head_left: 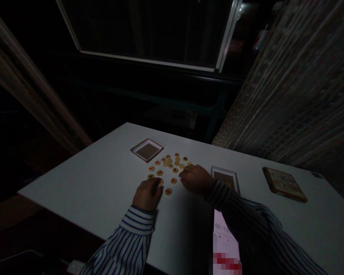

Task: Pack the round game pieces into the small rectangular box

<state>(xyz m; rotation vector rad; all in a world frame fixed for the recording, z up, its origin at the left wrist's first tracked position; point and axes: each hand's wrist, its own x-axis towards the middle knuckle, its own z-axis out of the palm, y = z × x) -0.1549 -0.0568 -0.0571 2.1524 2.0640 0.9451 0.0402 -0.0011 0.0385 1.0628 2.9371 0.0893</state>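
Observation:
Round wooden xiangqi pieces (175,170) lie loosely spread on the white table, some marked in red or black and others plain side up. My left hand (146,194) is at the near left edge of the group, its thumb and fingers closed about a red-marked piece (160,182). Another red-marked piece (168,191) lies just right of that thumb. On the right side of the group, my right hand (195,179) is curled with fingertips drawn together; whatever they hold is hidden. A red-marked piece (173,181) rests between both hands.
A shallow open tray (147,159) sits behind the pieces at left. Another tray (237,179) is partly covered by my right arm. A flat printed box (285,185) lies farther right. Below my right forearm, a lit phone (222,217) shows a timer. Strand curtains (275,95) hang beyond the table.

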